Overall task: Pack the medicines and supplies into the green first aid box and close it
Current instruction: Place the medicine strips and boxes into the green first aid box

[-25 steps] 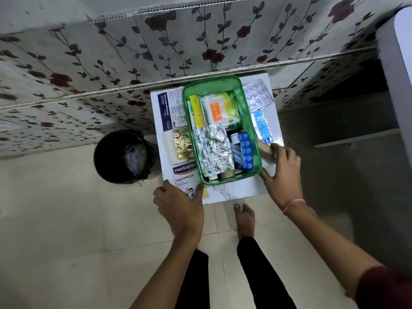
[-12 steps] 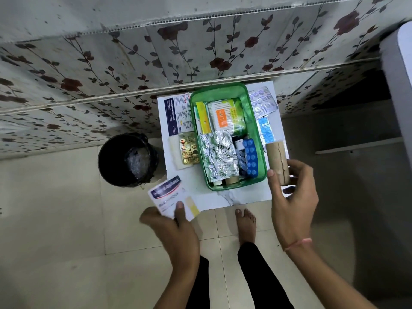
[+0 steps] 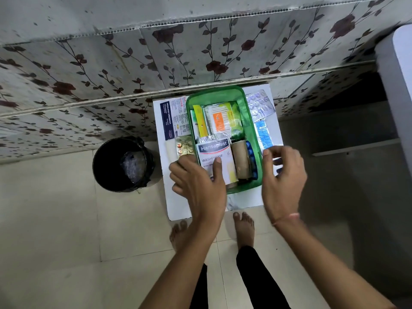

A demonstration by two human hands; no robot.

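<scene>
The open green first aid box (image 3: 249, 121) sits on a small white table (image 3: 178, 206) against the wall. Inside lie a Hansaplast plaster pack (image 3: 215, 157), a brown bandage roll (image 3: 240, 159), a blue blister strip (image 3: 250, 157), a cotton-bud pack (image 3: 219, 119) and a yellow tube (image 3: 200, 121). My left hand (image 3: 198, 184) rests over the box's near left corner, its thumb pressing on the plaster pack. My right hand (image 3: 283, 175) hovers at the box's right side, fingers spread, holding nothing.
Left of the box on the table lie a medicated dressings box (image 3: 172, 118) and a gold blister strip (image 3: 184, 147). To its right are a silver blister sheet (image 3: 259, 104) and a blue strip (image 3: 264, 134). A black bin (image 3: 123, 163) stands on the floor left.
My left hand carried the plaster pack into the box. My right hand set the brown roll inside and let go. Both hands moved forward over the table.
</scene>
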